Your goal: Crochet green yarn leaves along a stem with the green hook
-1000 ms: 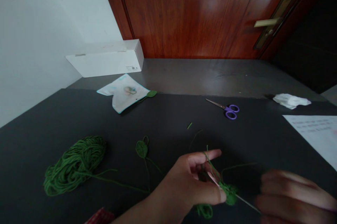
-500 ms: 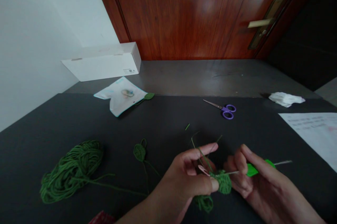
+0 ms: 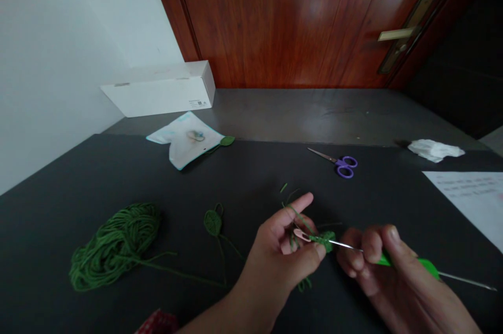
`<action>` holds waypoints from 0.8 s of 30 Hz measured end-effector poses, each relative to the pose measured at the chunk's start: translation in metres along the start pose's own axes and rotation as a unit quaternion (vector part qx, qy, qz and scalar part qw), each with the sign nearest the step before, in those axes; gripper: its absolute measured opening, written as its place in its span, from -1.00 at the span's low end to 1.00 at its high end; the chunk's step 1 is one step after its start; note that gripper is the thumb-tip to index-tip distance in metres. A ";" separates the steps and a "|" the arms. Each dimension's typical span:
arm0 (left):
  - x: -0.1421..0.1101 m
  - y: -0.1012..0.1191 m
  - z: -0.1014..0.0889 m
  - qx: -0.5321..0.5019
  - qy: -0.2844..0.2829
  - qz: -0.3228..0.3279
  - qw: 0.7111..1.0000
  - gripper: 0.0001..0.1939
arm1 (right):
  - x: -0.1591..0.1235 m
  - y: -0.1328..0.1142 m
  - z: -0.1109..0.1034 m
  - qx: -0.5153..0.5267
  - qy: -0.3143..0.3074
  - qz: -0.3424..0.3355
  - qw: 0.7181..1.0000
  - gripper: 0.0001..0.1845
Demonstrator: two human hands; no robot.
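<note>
- The small green yarn piece (image 3: pixel 328 240) sits between the two hands, above the near part of the dark table (image 3: pixel 251 177), with a pink clip (image 3: pixel 302 235) at its left end
- The left hand (image 3: pixel 281 255) pinches the piece under its thumb, the index finger raised with a strand of yarn (image 3: pixel 301 216) across it
- The right hand (image 3: pixel 401 284) has thumb and fingers closed around the green handle of a hook (image 3: pixel 429 267), whose metal shaft reaches the piece; whether the tip is inside a loop is too small to tell
- The step in hand looks like working a stitch with the hook; the next move seems to call for a firm pinch, a taut strand and a small, careful turn of the hook
- Left of the hands lie a green leaf (image 3: pixel 212 223) and, farther out, a yarn bundle (image 3: pixel 116 247)
- Beyond the hands rest a yarn scrap (image 3: pixel 283 187) and purple-handled scissors (image 3: pixel 343 164)
</note>
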State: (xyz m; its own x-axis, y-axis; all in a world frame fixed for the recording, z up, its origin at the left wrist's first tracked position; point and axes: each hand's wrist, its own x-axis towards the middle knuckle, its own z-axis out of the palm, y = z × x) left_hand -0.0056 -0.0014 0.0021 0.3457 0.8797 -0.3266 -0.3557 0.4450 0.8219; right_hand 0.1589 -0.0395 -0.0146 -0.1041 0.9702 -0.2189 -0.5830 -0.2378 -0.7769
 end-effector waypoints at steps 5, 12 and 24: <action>0.000 0.002 -0.002 0.060 -0.026 0.032 0.997 -0.36 | -0.001 -0.001 0.001 -0.005 0.004 0.004 1.000 -0.60; 0.002 0.002 -0.001 -0.041 -0.011 -0.020 0.999 -0.10 | -0.005 0.008 -0.015 -0.039 -0.057 -0.084 0.994 -0.61; 0.000 -0.010 0.010 -0.186 0.027 -0.020 0.982 -0.07 | -0.008 0.018 -0.023 -0.248 -0.051 -0.286 0.924 -0.69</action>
State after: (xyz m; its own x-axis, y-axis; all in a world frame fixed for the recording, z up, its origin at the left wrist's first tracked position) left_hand 0.0068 -0.0073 -0.0010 0.3222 0.8637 -0.3876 -0.6386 0.5006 0.5844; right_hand 0.1678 -0.0525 -0.0405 0.0166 0.9373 0.3482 -0.1270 0.3474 -0.9291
